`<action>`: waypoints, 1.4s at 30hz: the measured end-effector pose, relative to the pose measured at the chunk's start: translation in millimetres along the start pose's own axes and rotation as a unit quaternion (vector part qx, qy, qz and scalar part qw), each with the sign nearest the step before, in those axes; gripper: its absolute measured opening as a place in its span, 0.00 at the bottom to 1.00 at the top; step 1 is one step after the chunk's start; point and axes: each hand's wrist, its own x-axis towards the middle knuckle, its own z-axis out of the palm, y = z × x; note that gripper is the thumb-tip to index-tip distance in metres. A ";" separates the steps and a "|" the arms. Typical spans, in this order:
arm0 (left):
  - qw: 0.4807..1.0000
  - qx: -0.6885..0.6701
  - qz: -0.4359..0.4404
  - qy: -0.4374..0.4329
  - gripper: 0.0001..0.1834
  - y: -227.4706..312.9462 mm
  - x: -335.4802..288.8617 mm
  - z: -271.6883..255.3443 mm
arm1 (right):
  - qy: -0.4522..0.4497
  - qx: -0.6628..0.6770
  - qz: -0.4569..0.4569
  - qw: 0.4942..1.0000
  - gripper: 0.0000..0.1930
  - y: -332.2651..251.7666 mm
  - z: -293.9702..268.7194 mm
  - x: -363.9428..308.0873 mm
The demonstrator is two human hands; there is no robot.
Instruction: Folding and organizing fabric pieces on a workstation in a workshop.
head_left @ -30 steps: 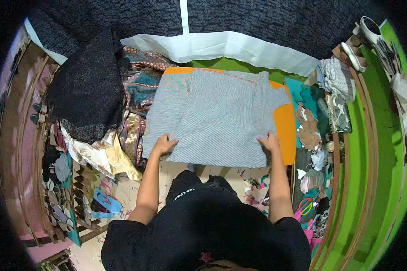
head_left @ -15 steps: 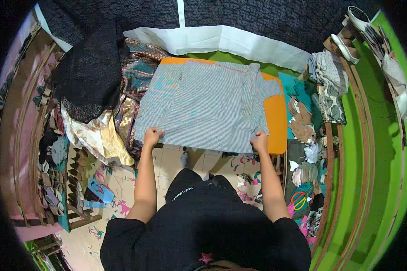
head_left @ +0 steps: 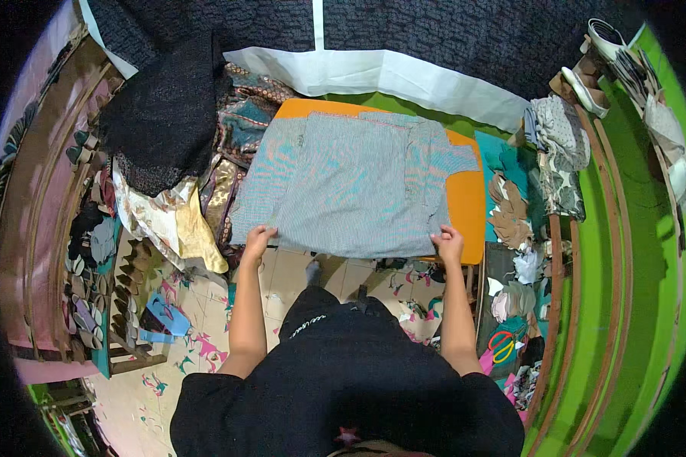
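A grey finely striped cloth (head_left: 351, 183) lies in layers over an orange board (head_left: 465, 199), with its near edge hanging past the board toward me. My left hand (head_left: 258, 242) pinches the cloth near its front left corner. At the front right corner, my right hand (head_left: 449, 244) grips the same edge between thumb and fingers. Between the two hands the near edge runs almost straight, sagging slightly. The far layers of the cloth rest on the board, with a rough, frayed edge on the right side.
To the left, black fabric (head_left: 160, 122) and patterned cloths (head_left: 248, 114) are heaped. Brown cut pieces (head_left: 507, 209) and red-and-yellow-handled scissors (head_left: 501, 346) lie on the right. Colourful scraps (head_left: 206, 346) litter the tiled floor. White sheeting (head_left: 373, 72) edges the dark fabric at the back.
Both hands have shifted slightly right and down in the picture, keeping hold of the cloth's near edge. The cloth's top layer lies a little flatter, and the whole view has shifted slightly.
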 end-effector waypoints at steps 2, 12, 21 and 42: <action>0.996 -0.079 0.029 -0.002 0.13 -1.8 -2.0 -1.8 | -0.011 0.102 0.012 0.995 0.20 -2.1 -3.2 -3.1; 0.958 -0.202 -0.189 0.074 0.32 -53.7 -17.9 48.1 | 0.111 -0.201 0.048 0.972 0.20 26.1 16.2 -27.3; 0.857 -0.470 -0.210 0.007 0.31 -91.0 2.7 61.7 | 0.089 -0.234 0.198 0.948 0.33 -20.5 21.0 17.5; 0.799 0.446 0.386 -0.118 0.31 92.7 38.0 205.5 | -0.013 -0.062 0.202 0.977 0.32 -6.0 63.4 180.9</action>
